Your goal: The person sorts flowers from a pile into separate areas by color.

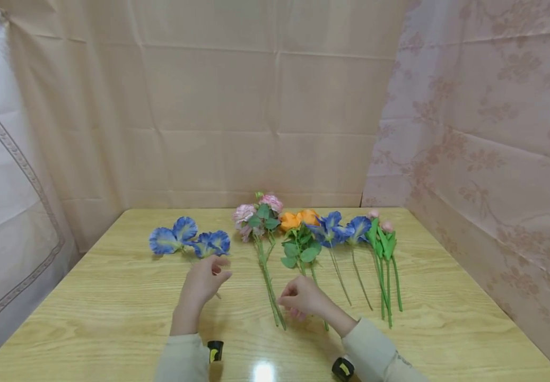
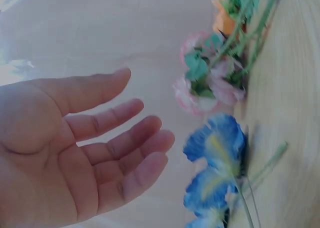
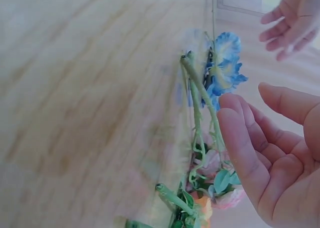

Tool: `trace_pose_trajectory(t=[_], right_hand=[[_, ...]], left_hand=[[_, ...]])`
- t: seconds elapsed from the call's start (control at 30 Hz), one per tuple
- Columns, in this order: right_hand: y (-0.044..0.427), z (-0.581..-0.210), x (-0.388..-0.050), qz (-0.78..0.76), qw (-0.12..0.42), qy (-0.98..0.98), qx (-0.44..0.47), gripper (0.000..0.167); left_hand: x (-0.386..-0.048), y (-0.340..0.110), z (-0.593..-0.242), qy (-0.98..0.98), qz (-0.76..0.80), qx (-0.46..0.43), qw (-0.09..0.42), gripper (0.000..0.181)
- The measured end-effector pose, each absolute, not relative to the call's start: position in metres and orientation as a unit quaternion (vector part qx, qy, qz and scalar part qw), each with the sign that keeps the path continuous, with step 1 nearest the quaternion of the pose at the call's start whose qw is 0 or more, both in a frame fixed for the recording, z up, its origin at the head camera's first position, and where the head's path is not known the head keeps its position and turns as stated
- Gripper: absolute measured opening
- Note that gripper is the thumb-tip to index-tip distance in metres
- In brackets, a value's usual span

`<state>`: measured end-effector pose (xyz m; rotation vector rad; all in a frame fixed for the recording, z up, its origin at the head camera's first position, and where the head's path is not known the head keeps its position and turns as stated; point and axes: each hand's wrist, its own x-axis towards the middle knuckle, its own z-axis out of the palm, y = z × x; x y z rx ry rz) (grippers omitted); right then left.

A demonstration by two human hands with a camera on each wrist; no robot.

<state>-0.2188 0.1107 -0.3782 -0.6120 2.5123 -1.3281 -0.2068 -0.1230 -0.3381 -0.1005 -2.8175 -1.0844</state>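
My left hand hovers above the table, just in front of two blue flowers with yellowish centres. Its fingers are loosely bent and hold nothing, as the left wrist view shows. Pink flowers lie to its right, their green stems pointing towards me. Close to the lower ends of those stems is my right hand, partly covering the stems of the orange flowers. In the right wrist view the right hand's fingers are gently curved, with nothing between them and the thumb.
Right of the orange flowers lie two more blue flowers on thin stems, then pink buds with long green leaves. All rest on a wood-grain table. A beige curtain hangs behind, and a patterned cloth at the right.
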Motion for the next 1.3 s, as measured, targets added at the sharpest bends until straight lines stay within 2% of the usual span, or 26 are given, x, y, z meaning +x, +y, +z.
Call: trace_pose_trajectory(t=[0.4,0.57,0.63,0.77,1.1,1.3], right_hand=[[0.113,-0.378,-0.215,-0.459,0.123,0.854,-0.212,0.015],[0.113,-0.377,-0.214,-0.462,0.126,0.852,-0.211,0.015],[0.113,-0.377,-0.214,-0.462,0.126,0.852,-0.212,0.016],[0.113,-0.376,-0.214,-0.462,0.127,0.851,-0.214,0.016],[0.112,-0.377,-0.215,-0.457,0.126,0.852,-0.22,0.014],[0.112,-0.377,-0.213,-0.456,0.129,0.852,-0.223,0.014]], left_hand=[[-0.214,-0.153,-0.356,-0.95,-0.303,0.069,0.03,0.033],[-0.214,-0.159,-0.363,-0.948,-0.303,0.098,0.016,0.014],[-0.215,-0.161,-0.366,-0.949,-0.298,0.101,0.009,0.017],[-0.216,-0.163,-0.371,-0.952,-0.287,0.107,-0.002,0.009],[-0.217,-0.166,-0.378,-0.95,-0.285,0.13,-0.005,0.009],[-0.218,-0.168,-0.383,-0.948,-0.285,0.137,-0.024,0.009]])
